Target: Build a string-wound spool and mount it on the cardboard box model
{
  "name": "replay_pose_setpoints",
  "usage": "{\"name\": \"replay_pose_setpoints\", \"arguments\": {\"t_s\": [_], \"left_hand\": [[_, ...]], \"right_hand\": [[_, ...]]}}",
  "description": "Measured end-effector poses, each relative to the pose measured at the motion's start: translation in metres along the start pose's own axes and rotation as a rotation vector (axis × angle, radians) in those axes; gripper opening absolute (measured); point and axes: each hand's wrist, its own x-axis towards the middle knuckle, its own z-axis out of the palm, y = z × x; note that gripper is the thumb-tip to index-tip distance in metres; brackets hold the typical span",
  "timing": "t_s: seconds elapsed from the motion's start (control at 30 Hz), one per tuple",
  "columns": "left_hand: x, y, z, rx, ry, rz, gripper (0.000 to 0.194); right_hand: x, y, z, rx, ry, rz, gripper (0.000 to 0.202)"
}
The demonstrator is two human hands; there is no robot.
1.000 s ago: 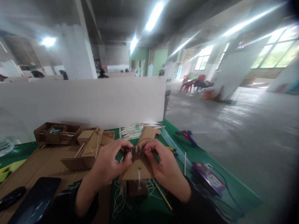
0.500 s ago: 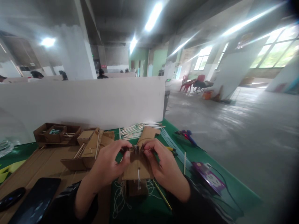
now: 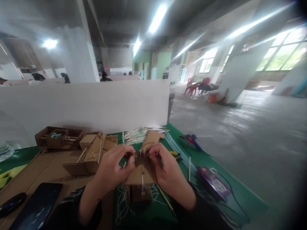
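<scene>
My left hand (image 3: 117,163) and my right hand (image 3: 165,171) face each other over a cardboard model (image 3: 141,174). Between their fingertips is a small ridged piece (image 3: 142,154), brown and grey, like a row of thin discs. Each hand pinches one end of it with thumb and forefinger; the ends are hidden by the fingers. A pale stick or strip (image 3: 143,183) runs down the model's front, above a darker brown block (image 3: 139,193). Loose white string (image 3: 123,199) lies at both sides of the model. I cannot tell whether the ridged piece touches the cardboard.
To the left stand cardboard boxes (image 3: 59,143), a phone (image 3: 35,204) and a black mouse-like object (image 3: 11,204). Thin sticks (image 3: 135,135), yellow-handled pliers (image 3: 175,154), glue sticks (image 3: 177,145), a glue gun (image 3: 192,140) and a purple box (image 3: 213,182) lie behind and right. A white partition (image 3: 83,105) borders the table.
My left fingertips have drawn slightly away from the ridged piece's middle, so more of it shows between the hands. Both hands otherwise stay in almost the same place.
</scene>
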Motion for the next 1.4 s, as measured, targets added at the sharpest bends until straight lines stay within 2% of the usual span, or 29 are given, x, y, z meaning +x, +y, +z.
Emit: {"name": "replay_pose_setpoints", "arguments": {"t_s": [0.2,0.4,0.6,0.77,1.1,1.17,1.33,1.4], "left_hand": [[-0.001,0.000,-0.003,-0.031,-0.020,-0.007,0.019],[-0.005,-0.005,-0.006,-0.149,-0.077,-0.077,0.037],[-0.004,-0.008,-0.008,-0.153,-0.109,-0.134,0.024],[-0.006,-0.009,-0.012,-0.128,-0.140,-0.154,0.024],[-0.005,-0.012,-0.011,-0.128,-0.152,-0.143,0.024],[-0.005,-0.011,-0.011,-0.161,-0.153,-0.147,0.026],[-0.004,-0.002,-0.008,-0.125,-0.170,-0.109,0.049],[-0.002,0.002,-0.007,-0.108,-0.179,-0.093,0.046]], "right_hand": [[0.000,0.001,-0.001,0.008,-0.010,0.012,0.011],[0.001,0.000,-0.003,0.007,0.016,-0.006,0.010],[0.003,0.001,-0.007,0.001,0.113,-0.060,0.012],[0.006,0.003,-0.009,0.029,0.135,-0.070,0.012],[0.002,0.001,-0.004,0.099,0.123,0.037,0.006],[-0.001,0.000,-0.003,0.119,0.114,0.100,0.012],[-0.004,-0.003,-0.001,0.202,0.023,0.180,0.027],[-0.003,-0.004,0.000,0.219,-0.001,0.183,0.028]]}}
